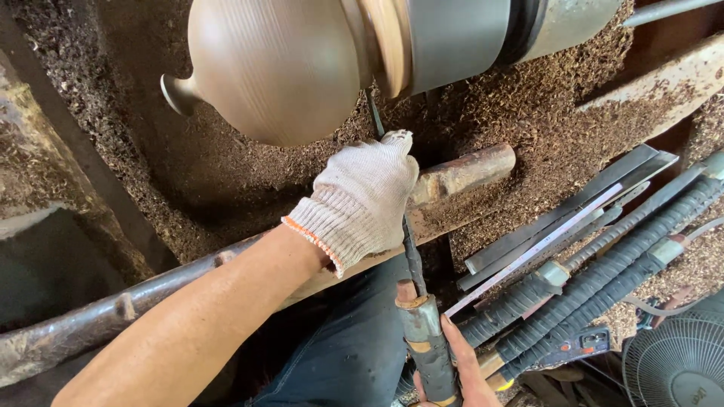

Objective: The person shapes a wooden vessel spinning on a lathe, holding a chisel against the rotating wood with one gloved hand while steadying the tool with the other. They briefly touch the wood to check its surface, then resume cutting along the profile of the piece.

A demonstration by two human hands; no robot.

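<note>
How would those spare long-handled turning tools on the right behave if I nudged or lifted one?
The spare tools look like steel shafts, so probably stiff and fairly heavy. Their wrapped handles seem grippy rather than slippery. They lie bunched on a slope of wood shavings, so a nudged one might roll or slide.

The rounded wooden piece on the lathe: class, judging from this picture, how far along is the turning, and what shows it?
Largely shaped: the wooden piece is a smooth rounded body with a small knob at its end, and shavings cover the bed. In hand: the gloved left hand steadies the long tool on the rest bar, and the bare right hand grips its handle, tip near the chuck-side base. Left: it is not yet parted off.
</note>
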